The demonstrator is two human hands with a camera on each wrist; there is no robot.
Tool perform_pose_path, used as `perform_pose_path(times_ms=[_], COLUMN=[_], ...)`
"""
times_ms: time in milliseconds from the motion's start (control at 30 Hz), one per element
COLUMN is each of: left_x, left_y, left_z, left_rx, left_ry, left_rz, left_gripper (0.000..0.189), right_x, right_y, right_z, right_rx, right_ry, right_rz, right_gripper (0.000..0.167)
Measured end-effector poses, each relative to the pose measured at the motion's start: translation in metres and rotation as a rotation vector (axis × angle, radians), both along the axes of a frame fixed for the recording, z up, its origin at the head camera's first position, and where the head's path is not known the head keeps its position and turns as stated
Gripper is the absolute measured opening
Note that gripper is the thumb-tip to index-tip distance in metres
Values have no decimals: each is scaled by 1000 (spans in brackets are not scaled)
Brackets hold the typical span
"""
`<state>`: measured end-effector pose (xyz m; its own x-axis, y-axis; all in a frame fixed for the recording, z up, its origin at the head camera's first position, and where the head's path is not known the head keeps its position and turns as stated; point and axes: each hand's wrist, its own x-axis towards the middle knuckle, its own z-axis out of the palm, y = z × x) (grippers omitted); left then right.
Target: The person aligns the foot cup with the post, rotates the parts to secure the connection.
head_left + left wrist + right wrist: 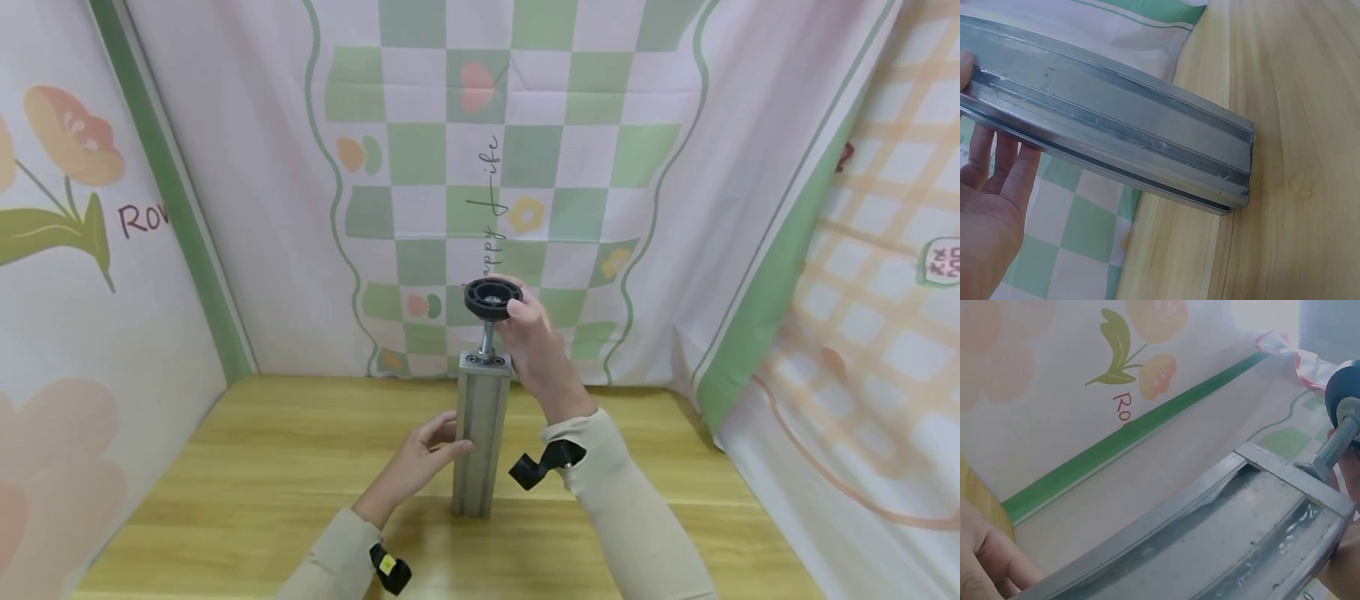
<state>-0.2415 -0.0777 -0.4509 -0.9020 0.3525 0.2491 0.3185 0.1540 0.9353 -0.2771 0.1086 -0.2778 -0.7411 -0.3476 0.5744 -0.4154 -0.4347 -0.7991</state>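
Note:
An upright length of slotted aluminium profile (480,442) has its lower end at the tabletop. My left hand (420,458) holds it partway up, thumb on the near face, with other fingers (1013,169) round the far edge in the left wrist view. A metal end plate (1297,478) with screws caps the top. From it rises a threaded bolt (1337,445), its nut close to the plate. The bolt carries a round black levelling foot (487,312), wide side up. My right hand (542,362) grips the foot's rim from the right, some fingers hidden behind it.
A wood-grain table (300,467) lies beneath. Behind it hangs a curtain (420,158) with green checks and lettering; printed cloth (67,333) closes the left side and more cloth (862,350) the right. Black wrist mounts (551,463) sit on both sleeves.

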Motion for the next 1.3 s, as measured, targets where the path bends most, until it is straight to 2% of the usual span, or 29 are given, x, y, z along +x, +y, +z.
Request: perform_pose_path(times_ms=[300,400,600,733,900,1067,1167,1300], left_x=[2,2,1,1,2,3,3,2], left_y=[0,0,-1,-2,-1,0,0,0], left_z=[1,0,-1,-2,-1,0,0,0], left_rx=[-1,3,2,0,-4,8,7,-3], left_ry=[-9,-17,-31,-36,-49,-41,-38,-43], left_rz=[1,-7,-12,-15,-10,-15,-15,-7], left_gripper=[43,45,43,42,44,43,43,44], right_x=[16,22,30,32,33,27,21,5], right_y=[-7,-11,-24,-29,-28,-17,-7,3], right_z=[1,1,3,3,0,0,5,11], right_rx=[47,49,99,106,130,191,241,263], right_ry=[8,17,126,172,175,213,207,180], right_rz=[-249,-364,-664,-728,-710,-610,-465,-182], right_gripper=[52,54,57,61,75,101,104,108])
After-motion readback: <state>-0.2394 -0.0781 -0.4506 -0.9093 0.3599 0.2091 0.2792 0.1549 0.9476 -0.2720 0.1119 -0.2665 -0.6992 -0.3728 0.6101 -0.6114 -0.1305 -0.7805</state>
